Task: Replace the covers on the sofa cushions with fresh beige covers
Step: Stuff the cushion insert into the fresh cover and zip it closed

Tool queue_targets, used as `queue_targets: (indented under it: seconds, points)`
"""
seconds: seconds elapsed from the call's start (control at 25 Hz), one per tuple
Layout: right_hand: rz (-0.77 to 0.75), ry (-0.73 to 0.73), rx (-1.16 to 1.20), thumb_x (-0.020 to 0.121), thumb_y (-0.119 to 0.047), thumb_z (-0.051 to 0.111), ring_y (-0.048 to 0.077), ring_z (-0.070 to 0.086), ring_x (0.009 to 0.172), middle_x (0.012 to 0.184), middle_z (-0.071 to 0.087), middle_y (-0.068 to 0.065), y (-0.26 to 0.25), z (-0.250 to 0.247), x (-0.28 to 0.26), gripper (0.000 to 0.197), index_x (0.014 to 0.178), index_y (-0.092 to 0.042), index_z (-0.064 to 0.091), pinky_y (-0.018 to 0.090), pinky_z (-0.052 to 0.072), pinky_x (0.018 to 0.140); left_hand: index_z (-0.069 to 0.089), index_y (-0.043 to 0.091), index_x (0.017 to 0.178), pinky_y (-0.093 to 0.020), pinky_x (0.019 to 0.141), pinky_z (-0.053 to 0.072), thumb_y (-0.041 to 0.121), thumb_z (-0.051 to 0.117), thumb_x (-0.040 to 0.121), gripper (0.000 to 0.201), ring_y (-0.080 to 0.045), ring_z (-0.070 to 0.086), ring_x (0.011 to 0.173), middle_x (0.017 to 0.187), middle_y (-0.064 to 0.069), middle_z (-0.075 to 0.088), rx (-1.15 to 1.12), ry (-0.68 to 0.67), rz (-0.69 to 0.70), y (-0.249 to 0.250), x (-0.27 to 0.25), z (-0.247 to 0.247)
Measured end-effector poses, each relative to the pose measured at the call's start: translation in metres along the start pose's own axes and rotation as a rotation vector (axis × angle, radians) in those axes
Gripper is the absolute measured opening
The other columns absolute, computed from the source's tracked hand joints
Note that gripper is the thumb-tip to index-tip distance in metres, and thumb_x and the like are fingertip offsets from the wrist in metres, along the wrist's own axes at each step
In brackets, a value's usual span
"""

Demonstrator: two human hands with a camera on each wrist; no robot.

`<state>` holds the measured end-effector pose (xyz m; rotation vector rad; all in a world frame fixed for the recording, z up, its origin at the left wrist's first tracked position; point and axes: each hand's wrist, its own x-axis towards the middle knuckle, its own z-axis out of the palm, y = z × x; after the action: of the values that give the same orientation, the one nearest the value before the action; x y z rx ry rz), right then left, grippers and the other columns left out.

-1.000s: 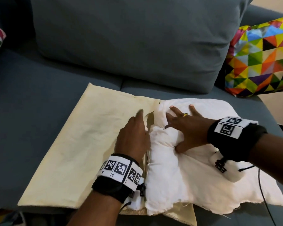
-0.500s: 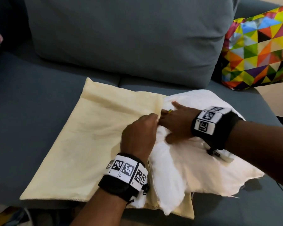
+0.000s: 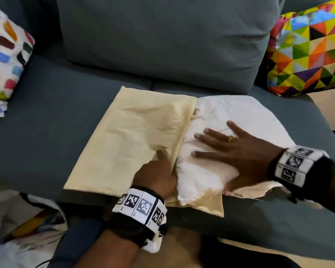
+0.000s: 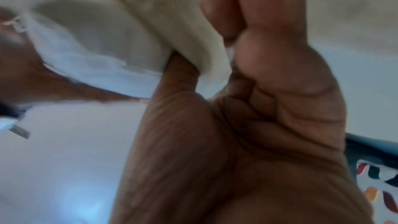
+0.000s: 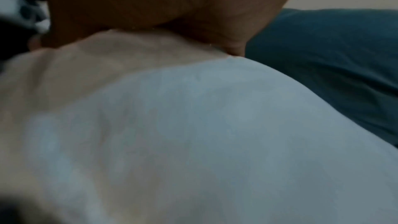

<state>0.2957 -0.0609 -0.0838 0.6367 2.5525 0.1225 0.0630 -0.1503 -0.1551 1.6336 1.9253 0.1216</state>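
A flat beige cover (image 3: 135, 136) lies on the sofa seat with its open edge facing right. A white cushion insert (image 3: 246, 111) lies against that edge, its near corner over the cover's lower flap. My left hand (image 3: 157, 171) is at the opening near the front. In the left wrist view the left hand (image 4: 217, 28) pinches the upper edge of the cover (image 4: 129, 23) between thumb and fingers. My right hand (image 3: 230, 151) lies flat on the insert, fingers spread and pressing it down. The right wrist view shows the palm (image 5: 172, 6) on the bulging insert (image 5: 215, 125).
A large grey-blue back cushion (image 3: 162, 39) stands behind. A triangle-patterned cushion (image 3: 307, 47) sits at the right, a white cushion with coloured dabs (image 3: 4, 55) at the left. Bare sofa seat (image 3: 46, 122) lies left of the cover. Crumpled fabric (image 3: 27, 229) lies on the floor.
My right hand drew back from the cover's mouth and spread flat on the insert. My left hand slid nearer along the cover's edge, still holding it.
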Motion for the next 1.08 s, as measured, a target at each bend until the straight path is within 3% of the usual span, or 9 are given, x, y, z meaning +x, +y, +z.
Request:
queue_targets:
  seconds: [0.12,0.28,0.44,0.56,0.68,0.76,0.88,0.96,1.08]
  points:
    - [-0.041,0.103,-0.242,0.072,-0.066,0.070,0.041,0.013,0.151,0.168,-0.001,0.002,-0.010,0.029,-0.013,0.111,0.156,-0.046,0.000,0.077,0.022,0.103,-0.005,0.018,0.156,-0.043,0.089,0.047,0.034,0.046,0.097,0.080,-0.035,0.060,0.111,0.127,-0.017,0.061,-0.013,-0.072,-0.049,0.014,-0.020,0.007]
    - [0.115,0.284,-0.237,0.087,-0.044,0.064,0.044,0.040,0.138,0.162,0.029,0.003,-0.028,0.024,0.018,0.079,0.153,-0.042,0.022,0.061,0.044,0.085,-0.006,0.013,0.156,-0.037,0.074,0.043,0.026,0.046,0.098,0.079,-0.031,0.064,0.098,0.107,-0.013,0.066,0.016,0.049,0.035,0.040,-0.044,-0.001]
    - [0.251,0.458,-0.035,0.088,-0.026,0.053,0.035,0.063,0.109,0.112,0.070,0.003,-0.054,-0.013,0.057,0.033,0.116,-0.020,0.069,0.043,0.043,0.064,-0.009,0.012,0.156,-0.034,0.066,0.042,0.028,0.045,0.098,0.080,-0.022,0.056,0.074,0.078,-0.001,0.057,-0.035,0.211,0.150,0.054,-0.048,-0.017]
    - [0.028,0.428,0.315,0.082,-0.018,0.067,0.027,0.068,0.074,0.086,0.072,0.005,-0.040,-0.018,0.059,0.010,0.089,-0.014,0.073,0.038,0.051,0.061,-0.005,0.023,0.156,-0.036,0.069,0.051,0.033,0.047,0.095,0.081,-0.021,0.061,0.071,0.073,0.001,0.058,-0.106,0.173,0.207,0.048,-0.047,-0.022]
    - [0.118,0.447,0.637,0.086,-0.029,0.067,0.011,0.069,0.079,0.095,0.076,-0.010,0.021,-0.032,0.027,0.019,0.101,-0.026,0.079,0.020,0.050,0.077,0.030,0.032,0.145,-0.040,0.077,0.057,0.052,0.054,0.090,0.064,-0.021,0.069,0.077,0.084,-0.001,0.070,-0.179,0.053,0.229,0.039,-0.040,-0.032]
    - [0.314,0.548,0.608,0.083,-0.036,0.077,0.017,0.068,0.098,0.107,0.074,-0.006,0.067,-0.034,0.017,0.026,0.107,-0.028,0.076,0.025,0.049,0.087,0.054,0.030,0.127,-0.039,0.083,0.056,0.052,0.054,0.091,0.043,-0.023,0.069,0.083,0.093,0.000,0.072,-0.147,0.137,0.239,0.043,-0.010,-0.049]
    - [0.567,0.183,0.467,0.065,-0.060,0.084,0.026,0.033,0.144,0.156,0.038,0.004,0.120,-0.023,0.034,0.107,0.154,-0.031,0.031,0.035,0.028,0.115,0.061,0.019,0.112,-0.037,0.087,0.050,0.044,0.052,0.092,0.033,-0.033,0.062,0.106,0.113,-0.008,0.066,0.062,0.247,0.208,0.063,0.056,-0.073]
    - [0.598,-0.028,0.545,0.058,-0.070,0.080,0.022,0.017,0.152,0.166,0.016,-0.001,0.135,-0.011,0.053,0.134,0.159,-0.031,0.001,0.037,0.017,0.121,0.058,0.013,0.107,-0.035,0.081,0.044,0.039,0.052,0.093,0.031,-0.037,0.058,0.110,0.116,-0.012,0.061,0.158,0.277,0.214,0.080,0.093,-0.080]
    - [0.493,-0.062,0.669,0.058,-0.065,0.086,0.018,0.048,0.131,0.144,0.050,-0.009,0.134,0.005,0.070,0.111,0.149,-0.029,0.035,0.032,0.036,0.107,0.056,0.013,0.116,-0.035,0.078,0.040,0.040,0.056,0.092,0.037,-0.035,0.058,0.113,0.122,-0.012,0.058,0.251,0.250,0.210,0.098,0.123,-0.080]
